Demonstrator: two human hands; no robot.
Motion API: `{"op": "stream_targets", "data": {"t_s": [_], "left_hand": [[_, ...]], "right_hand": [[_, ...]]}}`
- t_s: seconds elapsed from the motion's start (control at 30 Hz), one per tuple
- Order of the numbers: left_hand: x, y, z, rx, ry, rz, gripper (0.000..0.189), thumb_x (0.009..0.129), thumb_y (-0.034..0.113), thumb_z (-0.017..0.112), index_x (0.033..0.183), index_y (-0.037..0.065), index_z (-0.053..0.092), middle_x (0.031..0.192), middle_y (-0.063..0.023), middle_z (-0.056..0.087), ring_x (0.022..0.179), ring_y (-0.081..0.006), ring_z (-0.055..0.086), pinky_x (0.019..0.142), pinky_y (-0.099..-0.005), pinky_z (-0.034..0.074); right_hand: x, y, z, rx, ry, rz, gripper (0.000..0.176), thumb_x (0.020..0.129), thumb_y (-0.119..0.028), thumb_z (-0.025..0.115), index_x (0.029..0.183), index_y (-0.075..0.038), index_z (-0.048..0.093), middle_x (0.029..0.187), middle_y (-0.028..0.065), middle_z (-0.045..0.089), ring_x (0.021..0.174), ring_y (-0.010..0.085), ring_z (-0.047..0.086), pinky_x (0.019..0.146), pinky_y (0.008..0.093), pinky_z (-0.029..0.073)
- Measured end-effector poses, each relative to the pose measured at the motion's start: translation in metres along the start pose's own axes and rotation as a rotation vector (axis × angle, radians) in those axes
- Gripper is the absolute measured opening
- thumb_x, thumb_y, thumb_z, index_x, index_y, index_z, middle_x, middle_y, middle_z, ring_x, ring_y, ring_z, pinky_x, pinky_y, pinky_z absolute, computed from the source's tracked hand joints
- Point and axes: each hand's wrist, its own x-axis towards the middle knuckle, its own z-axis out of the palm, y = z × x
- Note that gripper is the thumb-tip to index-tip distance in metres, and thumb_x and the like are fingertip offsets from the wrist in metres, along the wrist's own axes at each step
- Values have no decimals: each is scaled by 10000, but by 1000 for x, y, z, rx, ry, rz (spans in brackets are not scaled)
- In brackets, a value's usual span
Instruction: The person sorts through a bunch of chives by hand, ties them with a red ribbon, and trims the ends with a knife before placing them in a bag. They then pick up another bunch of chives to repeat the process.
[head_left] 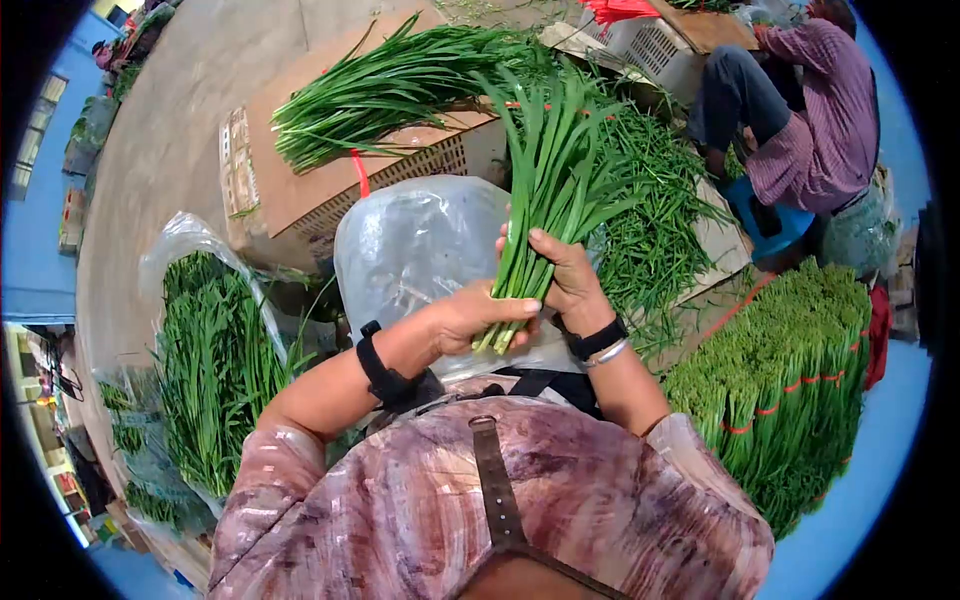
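Observation:
A bunch of garlic chives (pixel 540 190) stands nearly upright in front of my chest, its pale cut ends down and its long flat leaves fanning out above. My left hand (pixel 487 316) is wrapped round the lower stems, thumb across the front. Higher up the same bunch, my right hand (pixel 566 272) grips the stems from the right side. A clear plastic sheet (pixel 420 240) covers my lap below the hands. Beyond it, a loose pile of chives (pixel 400 90) lies on a cardboard-topped crate (pixel 300 205).
Loose green leaves (pixel 645 220) are heaped at the right. Tied bundles (pixel 790 390) with red bands stand at the lower right. Plastic-wrapped greens (pixel 215 360) are at the left. Another person (pixel 820 110) sits on a blue stool (pixel 768 222) near a white crate (pixel 650 45).

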Motion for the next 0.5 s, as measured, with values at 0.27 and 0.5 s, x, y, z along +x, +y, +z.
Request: {"op": "stream_targets", "data": {"t_s": [0.27,0.5], "left_hand": [[5,6,-18,135,-76,76,453,777,240,703,1111,-5,519,990,-141,617,872,-231,622,817,-361,502],[2,4,-18,51,-218,91,246,800,177,679,926,-6,571,824,-128,640,659,-156,624,557,-259,523]], "right_hand": [[4,2,16,-104,-8,-97,525,827,-146,641,1278,4,420,1021,127,605,874,213,625,740,329,545],[-6,4,27,-244,2,-144,379,841,-183,627,1129,36,513,1038,164,611,930,287,618,764,391,542]]}}
